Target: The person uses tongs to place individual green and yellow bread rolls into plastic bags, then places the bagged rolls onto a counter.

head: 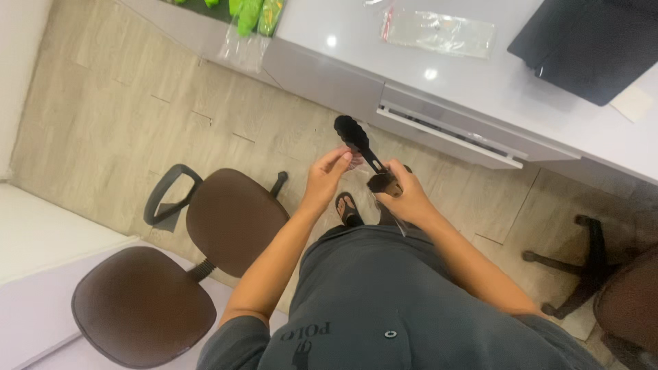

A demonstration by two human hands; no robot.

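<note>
Head view looks straight down on a pale wood-pattern plank floor [103,116], the largest surface in sight, with a glossy light-grey desk [493,89] running across the upper right and a shallow drawer front under its edge. Below the hands the person's dark grey shirt [384,301] fills the lower middle. To the left stands a brown padded office chair with black armrests [229,219], its seat beside the person's left forearm and its backrest lower down at the frame's left; a second brown chair with a black star base [603,281] sits at the right edge. On the desk lie a flat black rectangular device [589,41] at the top right and a clear plastic zip bag with a red strip [439,31] near the top middle, while green items in clear wrapping [253,20] hang over the desk's upper left corner. A foot in a black sandal [348,209] shows on the floor between the arms. The right hand [404,195] is clenched around the lower end of a black plastic tool with a ridged, rounded head and a slim handle [360,144], which is held in the air above the floor, just in front of the desk's edge, its head pointing up and left. The left hand [325,178] has its fingertips pinched on a small crumpled piece of clear wrapping [354,162] touching the tool's shaft.
</note>
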